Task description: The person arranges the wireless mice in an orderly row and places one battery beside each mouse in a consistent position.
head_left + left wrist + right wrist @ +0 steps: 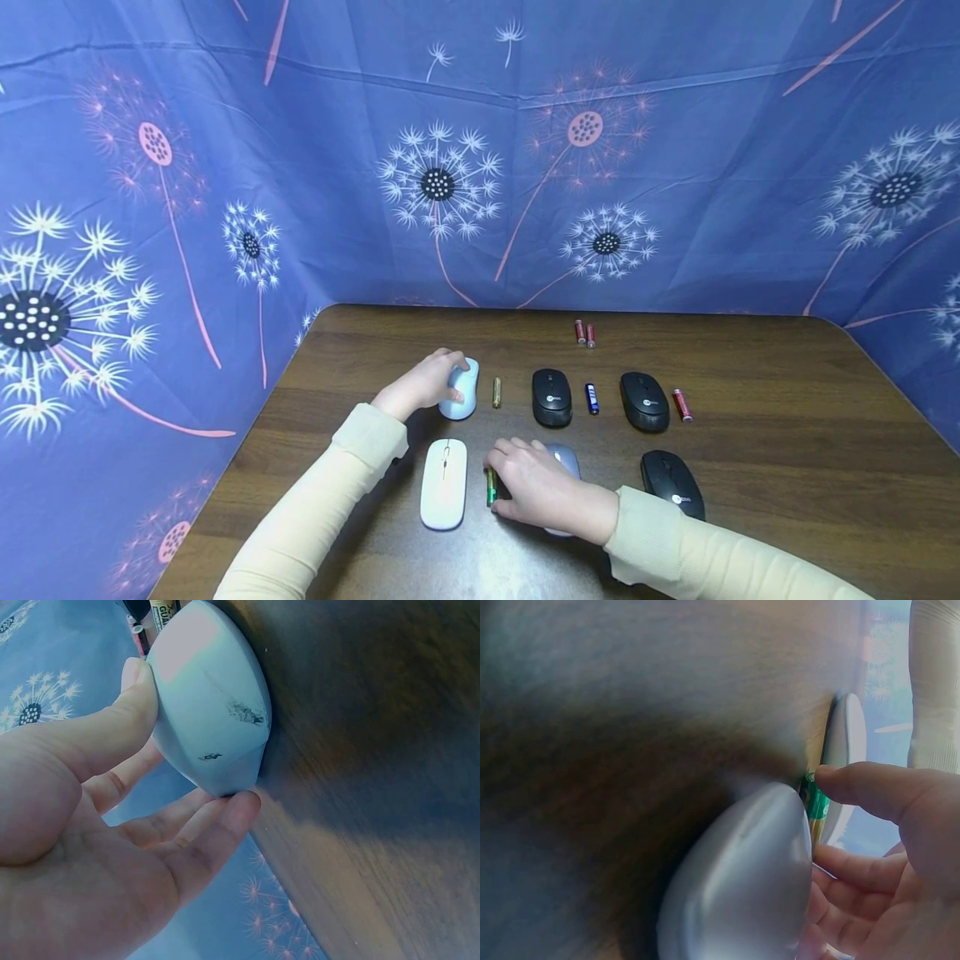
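Note:
My left hand [424, 382] grips a light blue computer mouse [463, 390] at the table's left, thumb on one side and fingers on the other. In the left wrist view, dark scuffs mark the side of this mouse [214, 697]. My right hand [542, 487] pinches a green and gold battery [491, 487] by its two ends, with the thumb at the green end [817, 802] in the right wrist view. Under the right palm sits a grey-blue mouse [565, 458], partly hidden. A white mouse [444, 485] lies left of the green battery.
A gold battery [497, 392] lies right of the light blue mouse. Farther right are black mice [552, 397] [644, 402] [673, 483], a blue battery [592, 398] and a red battery [682, 405]. Two red batteries [585, 333] lie near the back edge, before a blue patterned cloth [517, 167].

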The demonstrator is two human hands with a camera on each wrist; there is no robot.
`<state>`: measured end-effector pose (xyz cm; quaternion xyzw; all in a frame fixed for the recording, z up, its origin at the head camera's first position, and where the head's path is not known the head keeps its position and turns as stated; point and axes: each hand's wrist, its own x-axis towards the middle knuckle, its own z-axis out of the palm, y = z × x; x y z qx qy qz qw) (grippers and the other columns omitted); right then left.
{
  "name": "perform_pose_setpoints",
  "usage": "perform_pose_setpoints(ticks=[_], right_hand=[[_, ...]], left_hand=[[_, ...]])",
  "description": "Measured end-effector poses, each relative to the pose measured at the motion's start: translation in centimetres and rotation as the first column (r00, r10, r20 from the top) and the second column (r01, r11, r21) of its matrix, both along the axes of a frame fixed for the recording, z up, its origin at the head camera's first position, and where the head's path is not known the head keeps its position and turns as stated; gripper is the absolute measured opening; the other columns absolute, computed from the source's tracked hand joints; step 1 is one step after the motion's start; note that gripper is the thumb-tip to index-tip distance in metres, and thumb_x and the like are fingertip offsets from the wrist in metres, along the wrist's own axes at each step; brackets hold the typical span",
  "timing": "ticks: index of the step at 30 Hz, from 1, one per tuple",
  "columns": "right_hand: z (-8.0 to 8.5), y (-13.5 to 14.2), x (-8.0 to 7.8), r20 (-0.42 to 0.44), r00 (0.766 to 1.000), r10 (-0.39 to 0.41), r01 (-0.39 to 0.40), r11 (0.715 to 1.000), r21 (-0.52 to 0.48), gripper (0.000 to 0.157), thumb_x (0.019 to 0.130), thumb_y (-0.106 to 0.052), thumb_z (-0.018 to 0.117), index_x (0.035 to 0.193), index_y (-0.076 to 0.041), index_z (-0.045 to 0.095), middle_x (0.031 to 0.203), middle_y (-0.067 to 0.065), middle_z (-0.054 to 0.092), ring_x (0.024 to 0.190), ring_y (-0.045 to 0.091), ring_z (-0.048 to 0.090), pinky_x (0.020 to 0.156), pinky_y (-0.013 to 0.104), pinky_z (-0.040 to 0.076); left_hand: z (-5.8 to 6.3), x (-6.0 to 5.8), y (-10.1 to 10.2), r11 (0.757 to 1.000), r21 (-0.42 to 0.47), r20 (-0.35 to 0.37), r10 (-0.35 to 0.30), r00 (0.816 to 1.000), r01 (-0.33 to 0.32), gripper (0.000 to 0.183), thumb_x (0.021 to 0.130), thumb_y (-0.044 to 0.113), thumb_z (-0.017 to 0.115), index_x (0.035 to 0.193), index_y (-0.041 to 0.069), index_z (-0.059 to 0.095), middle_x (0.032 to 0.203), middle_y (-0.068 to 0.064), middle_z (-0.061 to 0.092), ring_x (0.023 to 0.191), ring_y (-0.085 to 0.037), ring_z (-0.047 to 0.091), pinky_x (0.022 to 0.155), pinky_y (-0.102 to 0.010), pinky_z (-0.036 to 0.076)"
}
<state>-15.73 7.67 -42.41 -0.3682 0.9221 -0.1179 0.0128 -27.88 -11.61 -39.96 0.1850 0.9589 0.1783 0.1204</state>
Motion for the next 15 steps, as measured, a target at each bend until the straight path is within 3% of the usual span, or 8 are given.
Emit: perform_pose_setpoints(ticks=[15], right_hand=[[0.08,0.21,0.07,0.002,1.0,0.006,-0.006,1.0,0.002,0.043,0.068,-0.034,0.081,0.102,-0.012,0.066,0.094,-0.001,0.062,0.086,0.014,0.058,0.067,0.03,0.046]], left_hand=[[0.12,0.15,0.03,1.0,0.007,-0.017,-0.013,1.0,0.013,0.049,0.079,0.017,0.075,0.124,0.008,0.057,0.131,-0.016,0.05,0.121,-0.029,0.048,0.098,-0.04,0.044]])
